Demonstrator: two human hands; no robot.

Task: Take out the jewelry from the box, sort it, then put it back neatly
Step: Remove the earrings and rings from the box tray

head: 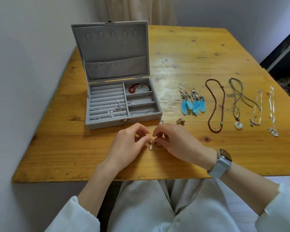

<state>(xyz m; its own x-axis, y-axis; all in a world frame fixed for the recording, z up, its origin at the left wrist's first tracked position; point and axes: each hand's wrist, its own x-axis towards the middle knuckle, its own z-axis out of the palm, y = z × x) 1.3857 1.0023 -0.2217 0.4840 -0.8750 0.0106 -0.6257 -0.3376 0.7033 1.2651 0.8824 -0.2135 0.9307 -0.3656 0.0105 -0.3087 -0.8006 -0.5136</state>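
Just in front of the box, the left hand (127,144) and right hand (174,143) each pinch a drop earring (151,146) low over the table (191,64). Behind them the grey jewelry box (107,124) stands open; necklaces (215,106) lie to its right.

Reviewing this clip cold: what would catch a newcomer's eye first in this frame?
Probably the blue feather earrings, bright against the wooden table, right of the open grey jewelry box. Next, the necklaces laid in a row further right, starting with the reddish-brown bead necklace. Then, at the near edge, the left hand and right hand together pinching a small teardrop earring.
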